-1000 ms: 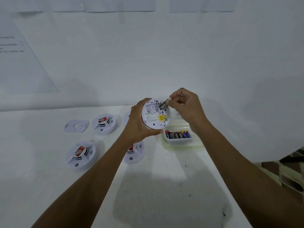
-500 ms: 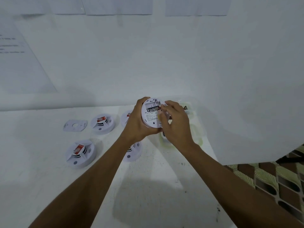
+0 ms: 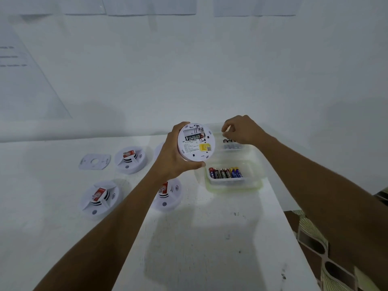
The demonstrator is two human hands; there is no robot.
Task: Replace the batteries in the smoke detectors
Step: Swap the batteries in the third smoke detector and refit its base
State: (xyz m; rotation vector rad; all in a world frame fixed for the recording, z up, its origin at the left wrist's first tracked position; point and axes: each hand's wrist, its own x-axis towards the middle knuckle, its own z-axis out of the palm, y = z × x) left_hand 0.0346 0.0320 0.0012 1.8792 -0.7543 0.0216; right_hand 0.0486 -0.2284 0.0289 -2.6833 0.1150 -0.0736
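Observation:
My left hand (image 3: 170, 156) grips a white round smoke detector (image 3: 196, 148), lifted above the table with its back toward me. One black battery (image 3: 194, 137) lies in its open compartment, and the slot beside it looks bare. My right hand (image 3: 241, 130) hovers over the far clear tray (image 3: 233, 147), its fingers curled just above a few dark batteries (image 3: 228, 140). I see nothing held in it. A nearer clear tray (image 3: 231, 182) holds a row of several red, black, yellow and blue batteries (image 3: 225, 172).
Three more smoke detectors lie face up on the white table: one at the back left (image 3: 130, 159), one at the front left (image 3: 98, 199), one under my left forearm (image 3: 168, 196). A loose mounting plate (image 3: 94, 161) lies far left. The table's right edge drops to patterned floor (image 3: 315, 238).
My right hand pressed a battery into the detector, then left it and moved right and back to the far tray. The left hand still holds the detector.

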